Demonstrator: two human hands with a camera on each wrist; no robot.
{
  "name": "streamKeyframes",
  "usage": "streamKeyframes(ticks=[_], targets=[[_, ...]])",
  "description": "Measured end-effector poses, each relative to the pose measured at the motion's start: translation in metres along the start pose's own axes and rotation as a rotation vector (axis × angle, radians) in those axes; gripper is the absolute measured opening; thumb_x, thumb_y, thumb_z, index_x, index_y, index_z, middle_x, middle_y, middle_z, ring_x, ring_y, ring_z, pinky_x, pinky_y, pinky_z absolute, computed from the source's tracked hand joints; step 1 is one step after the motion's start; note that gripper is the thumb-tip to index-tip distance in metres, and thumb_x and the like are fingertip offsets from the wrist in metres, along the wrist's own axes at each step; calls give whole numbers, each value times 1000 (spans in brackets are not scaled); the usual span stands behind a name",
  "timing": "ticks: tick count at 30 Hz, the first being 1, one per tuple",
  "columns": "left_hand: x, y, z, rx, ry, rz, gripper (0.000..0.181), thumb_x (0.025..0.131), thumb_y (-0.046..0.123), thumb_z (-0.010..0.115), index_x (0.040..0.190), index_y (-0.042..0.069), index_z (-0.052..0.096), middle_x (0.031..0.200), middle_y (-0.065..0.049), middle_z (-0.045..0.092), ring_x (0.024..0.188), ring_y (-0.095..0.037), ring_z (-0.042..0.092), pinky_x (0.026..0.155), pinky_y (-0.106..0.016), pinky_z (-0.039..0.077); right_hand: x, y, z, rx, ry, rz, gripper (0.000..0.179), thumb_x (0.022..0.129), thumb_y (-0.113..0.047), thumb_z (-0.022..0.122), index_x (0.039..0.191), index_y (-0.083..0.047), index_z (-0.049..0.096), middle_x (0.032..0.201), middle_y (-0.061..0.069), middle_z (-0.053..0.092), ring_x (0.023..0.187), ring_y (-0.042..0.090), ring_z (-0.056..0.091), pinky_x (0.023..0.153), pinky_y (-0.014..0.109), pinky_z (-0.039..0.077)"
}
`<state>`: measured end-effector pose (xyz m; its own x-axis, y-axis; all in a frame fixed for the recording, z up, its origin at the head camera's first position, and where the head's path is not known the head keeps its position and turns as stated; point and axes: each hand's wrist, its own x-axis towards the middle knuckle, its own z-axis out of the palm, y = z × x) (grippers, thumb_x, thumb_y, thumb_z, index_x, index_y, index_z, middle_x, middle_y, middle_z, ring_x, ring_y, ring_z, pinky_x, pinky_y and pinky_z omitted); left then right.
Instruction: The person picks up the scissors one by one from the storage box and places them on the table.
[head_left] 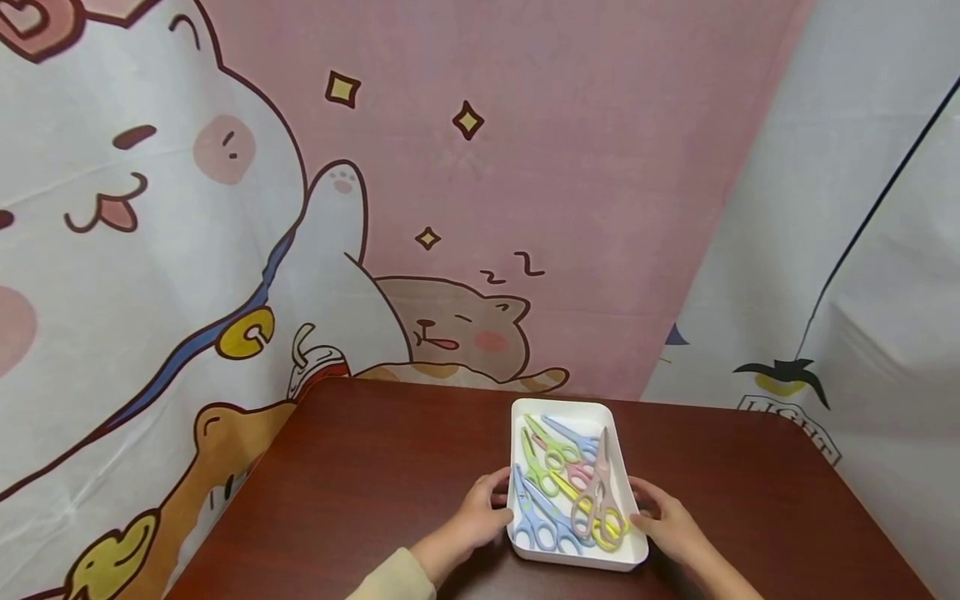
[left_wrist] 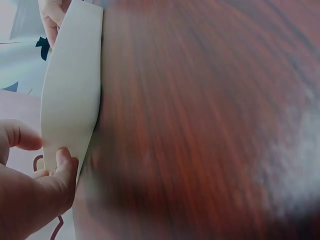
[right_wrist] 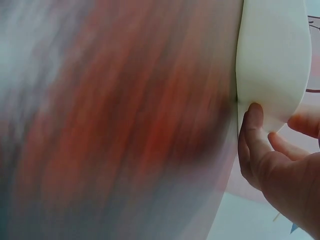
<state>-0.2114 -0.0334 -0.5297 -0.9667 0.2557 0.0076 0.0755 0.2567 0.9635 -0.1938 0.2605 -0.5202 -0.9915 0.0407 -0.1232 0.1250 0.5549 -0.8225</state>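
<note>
A white rectangular tray point(head_left: 624, 557) full of scissors is on the dark table, between my two hands. My left hand point(head_left: 480, 512) holds its left side, with fingertips against the outer wall in the left wrist view. On the opposite side my right hand point(head_left: 671, 523) holds the tray; the right wrist view shows its fingers point(right_wrist: 256, 117) bent against the wall. Inside lie blue scissors point(head_left: 534, 521), green scissors point(head_left: 536, 467), yellow scissors point(head_left: 607, 537), and pink scissors. A greyish-pink pair point(head_left: 597, 492) rests on top, its blades towards the far end.
The reddish-brown table point(head_left: 375, 467) extends to both sides of the tray. Behind it hangs a pink and white cloth point(head_left: 585, 183) with cartoon animals, meeting the table's far edge. Pale cloth point(head_left: 885, 275) covers the right side.
</note>
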Motion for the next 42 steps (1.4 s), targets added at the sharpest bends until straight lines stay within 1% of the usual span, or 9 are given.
streamKeyframes(ticks=[3, 7, 11, 17, 21, 28, 34, 38, 42], targets=[[-1, 0, -6, 9, -2, -3, 71, 66, -9, 55, 136, -3, 45, 124, -20, 51, 100, -30, 59, 73, -25, 48, 0, -3, 5, -12, 6, -8, 53, 83, 5, 61, 134, 6, 46, 116, 27, 60, 98, 32, 63, 80, 42, 53], [-2, 0, -12, -2, -16, -7, 71, 67, -8, 55, 137, -3, 44, 125, -22, 50, 103, -32, 58, 72, -25, 48, 0, -7, 10, -19, 19, -23, 53, 82, 6, 62, 133, 6, 47, 114, 26, 61, 98, 33, 63, 80, 43, 53], [-2, -2, -17, -15, -26, 0, 71, 68, -8, 55, 137, -4, 43, 126, -24, 49, 103, -34, 58, 71, -24, 48, 0, -10, 13, -24, 20, -18, 53, 82, 6, 62, 133, 5, 48, 113, 25, 61, 97, 33, 63, 78, 42, 54], [-3, -4, -24, -20, -27, 0, 70, 68, -8, 55, 138, -3, 43, 127, -24, 48, 103, -33, 58, 69, -24, 49, 0, -16, 19, -26, 26, -21, 53, 81, 6, 62, 133, 4, 48, 113, 25, 61, 97, 33, 63, 80, 44, 53], [-5, -5, -29, -31, -27, -11, 70, 69, -8, 54, 138, -3, 42, 127, -24, 48, 103, -31, 57, 63, -25, 49, 0, -19, 24, -12, 31, -31, 53, 81, 7, 62, 132, 4, 48, 112, 25, 61, 94, 30, 64, 77, 40, 53], [-7, -7, -35, -8, -25, -1, 70, 69, -7, 54, 138, -5, 42, 125, -25, 50, 105, -35, 57, 72, -24, 48, 0, -21, 32, 0, 50, -51, 53, 80, 7, 63, 131, 3, 50, 111, 23, 63, 89, 26, 64, 70, 30, 52], [-8, -7, -40, -27, -28, 3, 70, 69, -8, 53, 138, -6, 41, 126, -27, 50, 104, -36, 57, 71, -26, 48, 1, -23, 36, 15, 53, -63, 54, 79, 8, 63, 131, 3, 51, 110, 23, 64, 88, 25, 64, 69, 29, 51], [-7, -10, -43, -39, -36, -7, 70, 69, -7, 53, 138, -6, 40, 126, -27, 50, 105, -35, 56, 67, -25, 49, 1, -24, 38, 22, 51, -50, 54, 79, 7, 63, 131, 3, 50, 111, 23, 63, 88, 24, 64, 69, 30, 51], [-9, -8, -45, -54, -45, -14, 71, 69, -8, 52, 139, -7, 39, 126, -27, 50, 107, -35, 56, 62, -25, 49, 0, -28, 39, 30, 48, -37, 54, 80, 6, 63, 132, 2, 50, 112, 23, 62, 88, 24, 63, 69, 31, 52]])
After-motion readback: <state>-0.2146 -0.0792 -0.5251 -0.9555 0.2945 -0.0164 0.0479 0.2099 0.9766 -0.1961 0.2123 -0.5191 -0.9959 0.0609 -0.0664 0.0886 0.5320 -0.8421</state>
